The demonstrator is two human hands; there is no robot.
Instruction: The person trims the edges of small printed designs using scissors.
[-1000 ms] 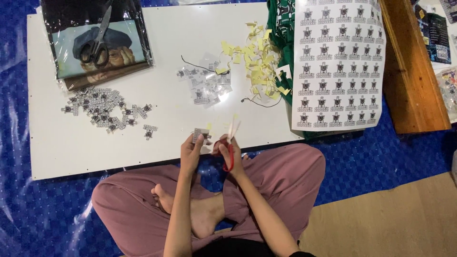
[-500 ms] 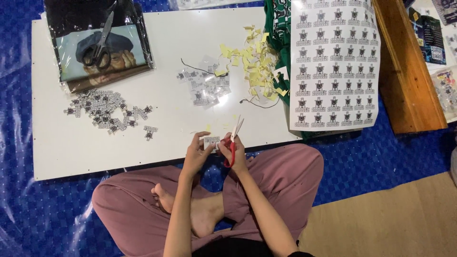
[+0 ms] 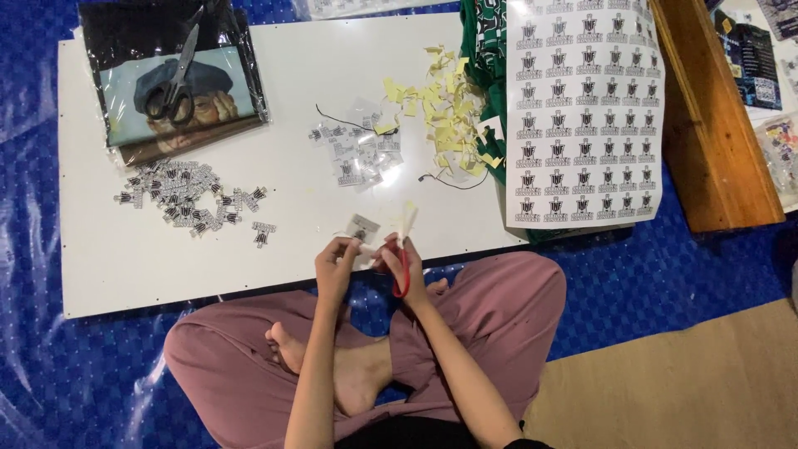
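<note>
A white rectangular board [image 3: 166, 266] is laid on blue plastic sheeting [image 3: 50, 366]. Black-handled scissors [image 3: 173, 83] are seen far left. At the board's near edge, a small clear sticker piece [image 3: 362, 228] is pinched by the left hand [image 3: 335, 268]; red-handled scissors [image 3: 402, 249] are gripped by the right hand [image 3: 402, 270]. A printed sticker sheet [image 3: 582, 108] is laid right.

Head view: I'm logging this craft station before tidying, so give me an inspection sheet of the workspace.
Surface: white board on a blue tarp.
Job's things: red-handled scissors in the right hand; small cut-out piece at the left hand.
Clutter: pile of cut stickers, yellow paper scraps, uncut sticker sheet, black scissors on a bagged print.
Fingers: right closed on the scissors, left pinching the piece.
Cables: thin black cord.
Surroundings: wooden plank, tan floor.
</note>
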